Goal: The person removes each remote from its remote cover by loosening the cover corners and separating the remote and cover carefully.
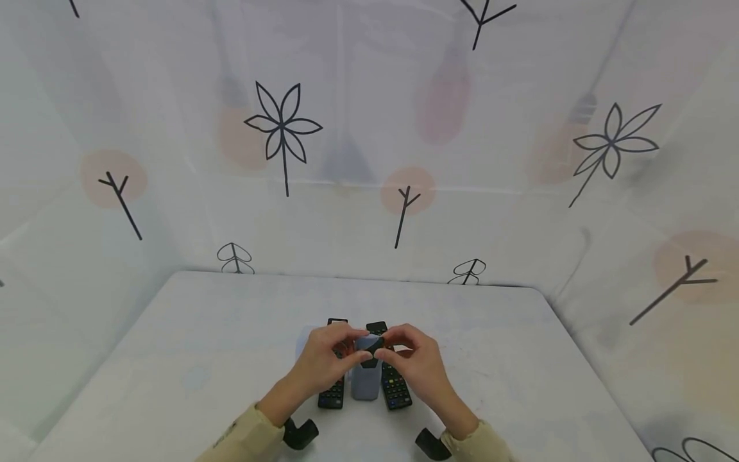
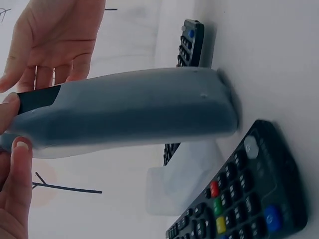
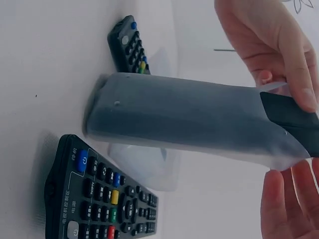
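Observation:
A black remote control [image 3: 286, 112] stands nearly upright in a cloudy see-through plastic sleeve [image 1: 365, 387], its lower end at the tabletop. Its bare black top pokes out of the sleeve's upper opening. My left hand [image 1: 323, 356] pinches this top end between thumb and fingers, the thumb on the black part in the right wrist view. From the other side, my right hand [image 1: 420, 359] pinches the sleeve's upper edge with thumb and forefinger. The fingertips of both hands nearly meet. Part of the opening is hidden behind the fingers.
One black remote [image 1: 331, 399] lies left of the sleeved one, another [image 1: 396, 390] to its right, buttons up. Behind them lies another thin clear plastic piece [image 2: 167, 194]. Black wrist devices [image 1: 301, 435] sit by both sleeves. Patterned cloth walls surround the white table [image 1: 231, 333].

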A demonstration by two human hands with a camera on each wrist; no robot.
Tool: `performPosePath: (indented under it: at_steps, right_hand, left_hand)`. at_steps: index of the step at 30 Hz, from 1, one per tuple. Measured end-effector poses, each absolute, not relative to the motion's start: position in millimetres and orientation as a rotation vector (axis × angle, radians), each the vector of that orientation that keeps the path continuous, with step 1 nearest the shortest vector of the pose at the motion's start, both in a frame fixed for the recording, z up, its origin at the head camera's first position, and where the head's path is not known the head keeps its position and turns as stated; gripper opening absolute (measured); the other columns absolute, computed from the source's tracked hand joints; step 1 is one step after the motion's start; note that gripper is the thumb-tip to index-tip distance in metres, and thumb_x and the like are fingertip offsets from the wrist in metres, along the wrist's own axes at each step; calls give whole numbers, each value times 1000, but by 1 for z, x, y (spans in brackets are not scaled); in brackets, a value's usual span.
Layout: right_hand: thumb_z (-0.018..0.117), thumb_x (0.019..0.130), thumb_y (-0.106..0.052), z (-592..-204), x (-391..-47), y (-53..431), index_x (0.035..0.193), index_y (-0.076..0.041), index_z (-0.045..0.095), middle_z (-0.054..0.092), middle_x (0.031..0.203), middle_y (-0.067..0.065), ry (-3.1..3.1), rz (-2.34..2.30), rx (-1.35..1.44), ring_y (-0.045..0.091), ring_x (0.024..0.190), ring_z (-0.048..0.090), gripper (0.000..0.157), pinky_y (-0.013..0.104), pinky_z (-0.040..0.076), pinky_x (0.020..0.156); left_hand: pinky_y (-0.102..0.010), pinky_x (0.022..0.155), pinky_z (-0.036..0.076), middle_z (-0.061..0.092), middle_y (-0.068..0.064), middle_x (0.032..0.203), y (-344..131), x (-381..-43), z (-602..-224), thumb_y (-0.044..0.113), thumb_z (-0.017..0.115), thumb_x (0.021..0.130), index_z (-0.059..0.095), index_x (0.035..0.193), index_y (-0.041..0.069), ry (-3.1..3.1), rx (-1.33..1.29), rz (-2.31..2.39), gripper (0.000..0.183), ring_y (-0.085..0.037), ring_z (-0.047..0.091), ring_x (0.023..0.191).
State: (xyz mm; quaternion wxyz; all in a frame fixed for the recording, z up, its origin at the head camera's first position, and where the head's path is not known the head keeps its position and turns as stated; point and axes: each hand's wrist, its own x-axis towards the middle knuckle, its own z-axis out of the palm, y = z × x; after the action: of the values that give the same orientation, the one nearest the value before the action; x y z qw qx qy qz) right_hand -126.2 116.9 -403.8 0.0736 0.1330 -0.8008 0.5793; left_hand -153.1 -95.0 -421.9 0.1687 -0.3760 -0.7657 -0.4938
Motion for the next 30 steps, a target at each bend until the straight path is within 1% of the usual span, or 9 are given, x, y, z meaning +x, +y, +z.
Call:
performPosePath:
  at_steps: [5, 7, 11, 14, 18, 20, 22, 26, 30]
  right_hand:
    - [85, 77, -9, -405, -126, 112, 104, -13, 70, 69, 96, -2, -2381, 1683, 403, 16, 93, 68, 31, 31, 57, 75]
    - [84, 77, -6, -403, -124, 111, 105, -10, 72, 69, 96, -2, -2366, 1615, 447, 17, 90, 68, 31, 32, 57, 73]
    - [83, 79, -12, -407, -126, 113, 105, -14, 74, 69, 96, -4, -2320, 1534, 555, 15, 87, 68, 27, 31, 57, 69]
    - [83, 80, -16, -412, -129, 114, 106, -16, 75, 69, 96, -5, -2309, 1539, 580, 14, 87, 68, 27, 31, 57, 68]
    - [83, 79, -6, -403, -124, 110, 104, -7, 74, 70, 94, 2, -2309, 1523, 583, 20, 84, 68, 27, 34, 57, 66]
    - [82, 78, -2, -396, -120, 108, 104, -3, 73, 70, 93, 6, -2305, 1515, 593, 22, 84, 68, 27, 35, 57, 66]
    - [82, 78, 0, -393, -118, 107, 103, -1, 73, 70, 93, 8, -2304, 1510, 597, 24, 83, 68, 27, 34, 57, 65]
    - [82, 78, -4, -402, -121, 109, 105, -5, 73, 70, 94, 4, -2303, 1504, 588, 22, 84, 68, 28, 32, 57, 65]
    - [83, 79, -11, -413, -126, 112, 106, -13, 74, 69, 95, -3, -2299, 1508, 566, 16, 85, 67, 28, 29, 56, 66]
  left_hand:
    - [-13, 60, 49, 65, 4, 88, -99, -151, -416, 14, 81, 85, 71, 117, 8, -2184, -1158, -1254, 35, 0, 57, 69]
    - [-11, 60, 48, 65, 3, 89, -101, -152, -415, 12, 80, 85, 70, 119, 6, -2181, -1196, -1186, 36, 1, 56, 69]
    - [-9, 59, 45, 65, 1, 91, -104, -153, -410, 10, 78, 87, 69, 121, 1, -2175, -1261, -1031, 36, 1, 55, 67]
    - [-8, 60, 44, 65, -2, 94, -108, -154, -405, 9, 76, 89, 68, 123, 0, -2176, -1311, -910, 36, 0, 54, 67]
    - [-8, 59, 43, 66, -3, 97, -112, -155, -399, 5, 74, 88, 67, 123, 0, -2164, -1367, -775, 36, 1, 52, 66]
    - [-7, 58, 43, 67, -3, 96, -112, -156, -399, 3, 74, 86, 68, 122, -1, -2154, -1373, -743, 36, 1, 52, 64]
    - [-6, 59, 43, 67, -3, 94, -111, -157, -399, 1, 74, 83, 69, 119, -1, -2132, -1372, -731, 37, 1, 55, 65]
    - [-6, 62, 46, 68, -4, 90, -108, -157, -402, -4, 75, 75, 71, 112, -3, -2079, -1347, -708, 37, -1, 59, 66]
    - [-6, 60, 45, 68, -5, 88, -105, -157, -405, -6, 72, 71, 72, 109, -3, -2029, -1309, -654, 37, -2, 57, 63]
